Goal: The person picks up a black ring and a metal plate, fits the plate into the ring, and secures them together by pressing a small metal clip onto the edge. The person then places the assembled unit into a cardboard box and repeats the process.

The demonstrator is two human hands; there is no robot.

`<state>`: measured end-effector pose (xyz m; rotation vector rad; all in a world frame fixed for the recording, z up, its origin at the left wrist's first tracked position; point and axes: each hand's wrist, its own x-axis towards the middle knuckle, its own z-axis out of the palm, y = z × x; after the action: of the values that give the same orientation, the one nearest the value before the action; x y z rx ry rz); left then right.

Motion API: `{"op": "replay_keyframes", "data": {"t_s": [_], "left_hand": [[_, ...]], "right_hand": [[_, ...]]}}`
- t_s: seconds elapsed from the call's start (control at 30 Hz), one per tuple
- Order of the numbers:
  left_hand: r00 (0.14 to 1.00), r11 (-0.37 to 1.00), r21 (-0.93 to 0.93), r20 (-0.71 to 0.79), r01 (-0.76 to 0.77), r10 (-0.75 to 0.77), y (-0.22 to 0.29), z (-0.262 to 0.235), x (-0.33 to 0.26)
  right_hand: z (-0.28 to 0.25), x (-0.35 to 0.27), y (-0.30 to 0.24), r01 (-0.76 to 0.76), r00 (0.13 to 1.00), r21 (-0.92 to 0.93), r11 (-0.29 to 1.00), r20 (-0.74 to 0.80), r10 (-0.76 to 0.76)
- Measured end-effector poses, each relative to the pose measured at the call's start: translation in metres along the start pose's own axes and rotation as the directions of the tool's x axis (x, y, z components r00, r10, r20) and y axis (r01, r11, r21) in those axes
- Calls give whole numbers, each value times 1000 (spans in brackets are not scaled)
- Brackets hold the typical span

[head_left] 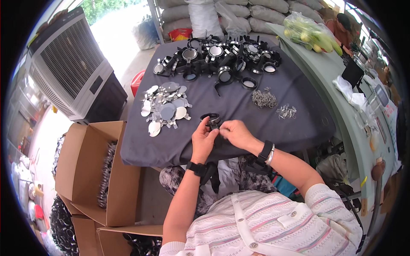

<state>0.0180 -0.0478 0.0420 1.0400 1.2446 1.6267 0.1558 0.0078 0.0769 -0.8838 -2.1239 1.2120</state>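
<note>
We view from above a worktable draped in a dark grey cloth (256, 115), with parts sorted into separate groups. At the far edge lies a heap of black ring frames (222, 59), several already fitted with round silvery faces. To the left lies a loose pile of silvery discs with tabs (166, 106), and toward the middle right two small clusters of wire clips (264, 98) and (286, 112). This grouping appears to keep each kind of part within reach and apart from the others.

At the near edge of the cloth, both hands meet on a single black ring frame (212, 118), held just above the cloth in front of the body. The left hand (203, 138) is curled narrowly, with thumb and fingertips pinching the lower part of the frame. The right hand (234, 132) is likewise closed in a pinch on the frame's stem from the other side; we cannot tell whether it also holds a clip. Open cardboard boxes (98, 166) of dark ring parts stand on the floor to the left.
</note>
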Motion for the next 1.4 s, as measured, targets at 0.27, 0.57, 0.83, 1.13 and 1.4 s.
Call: {"op": "replay_keyframes", "data": {"t_s": [0.27,0.57,0.83,1.13,1.4], "left_hand": [[957,905,315,39,-286,288,-9,-3,-5],[996,948,305,11,-91,92,19,3,-17],[991,964,227,29,-137,134,39,18,-27],[996,972,221,43,-80,72,22,3,-18],[995,971,217,49,-101,92,22,4,-18]], "right_hand": [[3,104,-35,495,869,-632,596,355,-346],[58,171,-25,712,690,-600,365,693,-207],[75,183,-8,738,668,-560,377,683,-295],[67,164,-18,806,591,-434,403,629,-505],[47,155,-22,776,610,-472,418,395,-686]]}}
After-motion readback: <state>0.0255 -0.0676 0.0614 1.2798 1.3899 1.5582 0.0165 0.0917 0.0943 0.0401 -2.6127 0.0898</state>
